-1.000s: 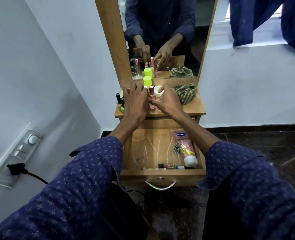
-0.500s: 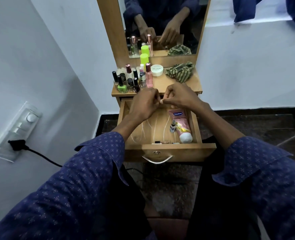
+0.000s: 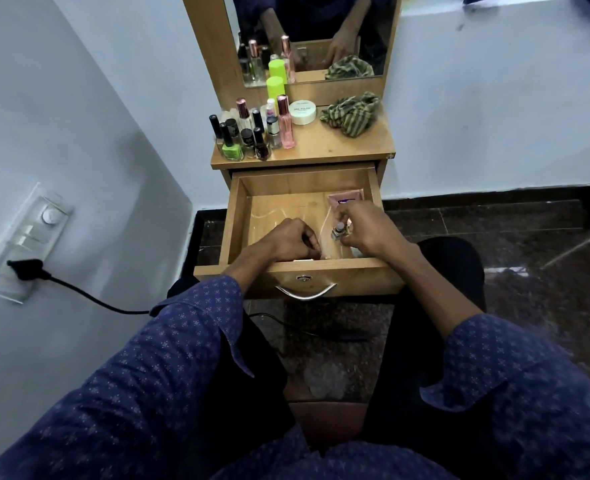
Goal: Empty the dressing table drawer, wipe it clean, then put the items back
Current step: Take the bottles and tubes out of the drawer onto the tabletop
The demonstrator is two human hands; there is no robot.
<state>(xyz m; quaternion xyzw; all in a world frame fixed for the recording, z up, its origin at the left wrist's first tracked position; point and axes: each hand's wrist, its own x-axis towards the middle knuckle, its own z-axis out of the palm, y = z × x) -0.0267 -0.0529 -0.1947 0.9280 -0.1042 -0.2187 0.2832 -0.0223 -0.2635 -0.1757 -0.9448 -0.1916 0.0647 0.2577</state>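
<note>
Both your hands are down inside the open drawer (image 3: 238,216), near its front wall, and what's left to clear lies on your right side. Your right hand (image 3: 366,230) pinches a small clear bottle (image 3: 337,233) between its curled fingers and thumb, the bottle standing roughly upright just inboard of your palm. Directly under and beyond that hand lies the pink lotion tube (image 3: 343,199), its long axis running front to back along the drawer's right wall, its flat crimped end toward the back; the cap end is hidden beneath your wrist. Your left hand (image 3: 286,239) has its fingers curled at the front edge, over some small slim items lying flat against the front wall; whether it actually grips one I cannot tell. The left half of the drawer floor shows only pale streaks. So the tube is plainly the right hand's job, but that hand is occupied: I'd judge the bottle should go up first to the tabletop (image 3: 324,147), where the nail polish bottles (image 3: 248,133) already stand, beside the striped cloth (image 3: 352,114).
</note>
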